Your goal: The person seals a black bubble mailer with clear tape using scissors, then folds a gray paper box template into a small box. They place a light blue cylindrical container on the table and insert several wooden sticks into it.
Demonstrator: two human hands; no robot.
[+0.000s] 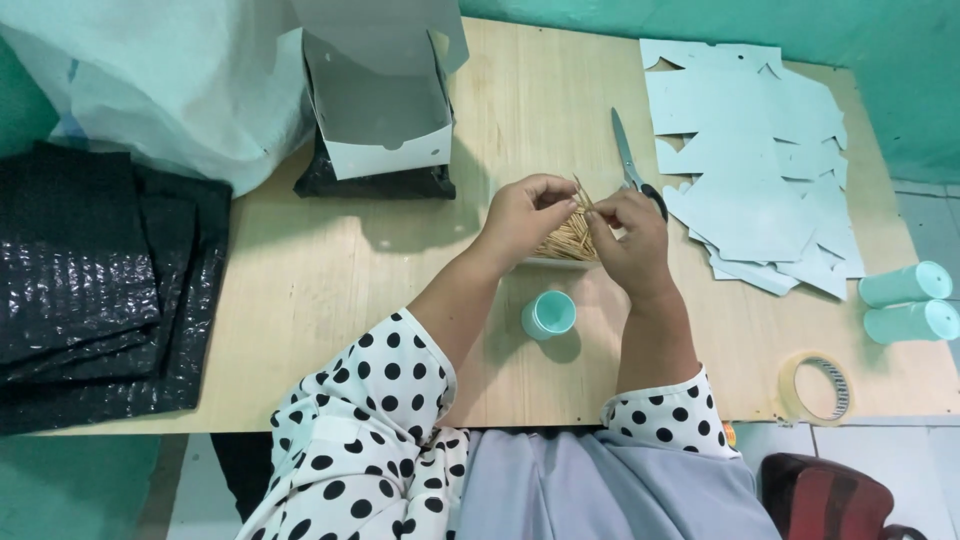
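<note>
Centrally on the pale wooden worktop (330, 270), both hands, left (525, 215) and right (628, 235), pinch closed on a bundle of toothpicks (570, 240). Teal walls surround it; black plastic sheets (90, 280) lie left, flat card cutouts (750, 170) right.

Part of the bundle of thin sticks (568, 240) is hidden behind the left hand (520, 215) and the right hand (628, 240). The black handles of the scissors (628, 160) are mostly covered by the right hand. The dark red chair (825, 497) is cut off by the bottom edge
</note>
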